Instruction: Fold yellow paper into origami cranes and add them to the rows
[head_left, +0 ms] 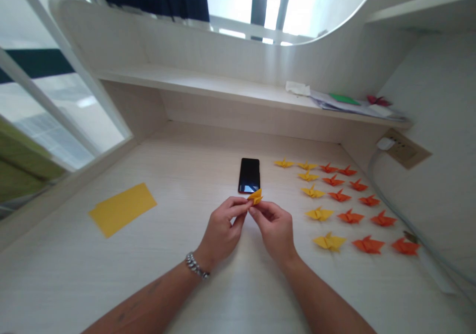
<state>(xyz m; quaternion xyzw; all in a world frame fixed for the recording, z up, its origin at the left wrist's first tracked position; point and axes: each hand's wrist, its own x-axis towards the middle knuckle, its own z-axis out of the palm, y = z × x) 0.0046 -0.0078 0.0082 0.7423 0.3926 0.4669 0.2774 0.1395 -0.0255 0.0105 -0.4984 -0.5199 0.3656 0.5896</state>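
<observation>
A small folded piece of yellow paper [256, 196] is pinched between both hands over the middle of the desk. My left hand [222, 230], with a metal bracelet on its wrist, grips the paper from the left with fingers closed. My right hand [274, 227] pinches it from the right. Just beyond the paper lies a black phone [249, 175], face up. To the right, folded yellow paper cranes [319, 214] and orange paper cranes [350, 217] lie in rows on the desk.
A stack of flat yellow paper sheets [122, 208] lies at the left of the pale wooden desk [178, 175]. A shelf [223, 86] at the back holds papers [345, 103] on its right. A wall socket [403, 149] with a cable sits at right.
</observation>
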